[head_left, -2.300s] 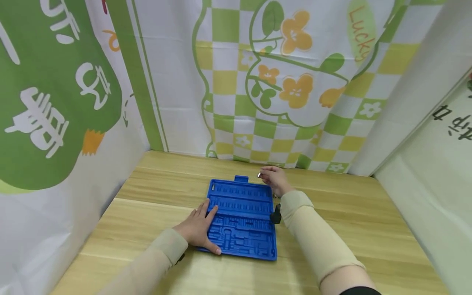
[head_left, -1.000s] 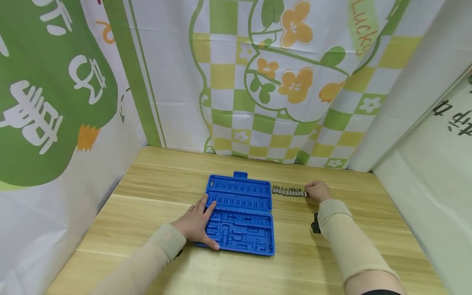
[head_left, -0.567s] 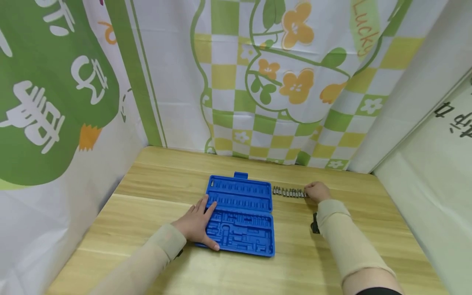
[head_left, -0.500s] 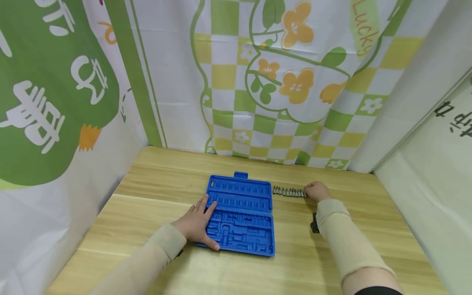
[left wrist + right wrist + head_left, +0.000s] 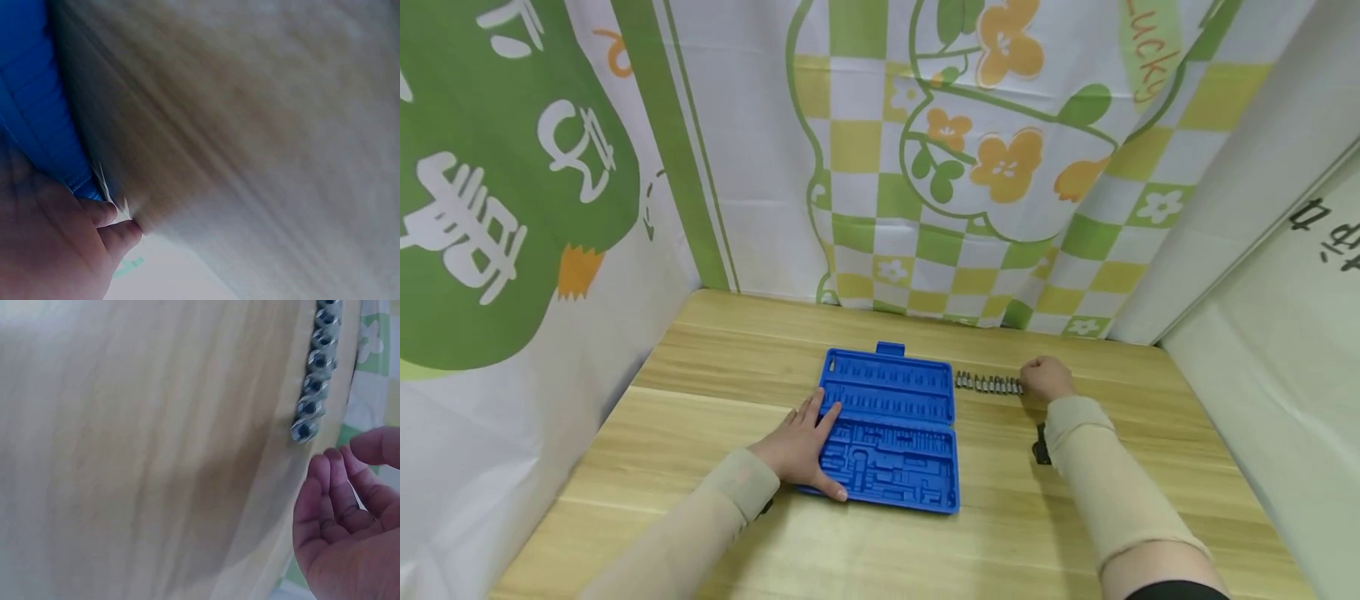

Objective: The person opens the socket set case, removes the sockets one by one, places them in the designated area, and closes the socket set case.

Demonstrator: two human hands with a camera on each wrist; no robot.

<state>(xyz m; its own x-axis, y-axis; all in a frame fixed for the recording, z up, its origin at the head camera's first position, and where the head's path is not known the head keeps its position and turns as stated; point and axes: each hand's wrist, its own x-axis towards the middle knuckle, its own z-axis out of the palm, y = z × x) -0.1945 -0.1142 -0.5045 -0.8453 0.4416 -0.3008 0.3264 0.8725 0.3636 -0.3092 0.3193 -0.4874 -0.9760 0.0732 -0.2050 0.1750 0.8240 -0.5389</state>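
Note:
An unfolded blue plastic tool case (image 5: pixel 887 425) with moulded slots lies on the table. My left hand (image 5: pixel 797 446) rests spread on its left edge; in the left wrist view, fingers (image 5: pixel 122 236) of that hand show beside the blue case wall (image 5: pixel 44 106). Right of the case stands a row of small metal sockets (image 5: pixel 988 383) with dark tips, seen from their hollow ends in the right wrist view. My right hand (image 5: pixel 1048 379) is just past the row's right end. Nearest to its loosely curled, bare fingers (image 5: pixel 319 472) is the last socket (image 5: pixel 304 430), a short gap away.
A small light piece (image 5: pixel 832 364) sits in the case's top left slot. The wooden table (image 5: pixel 700 350) meets a patterned curtain (image 5: pixel 917 258) at the back, with printed cloth on both sides. The case's latch tab (image 5: pixel 891 348) sticks out at the back.
My right hand carried a small metal socket from above the case to the right end of the row, then let it go and drew slightly away. The left hand stayed on the case.

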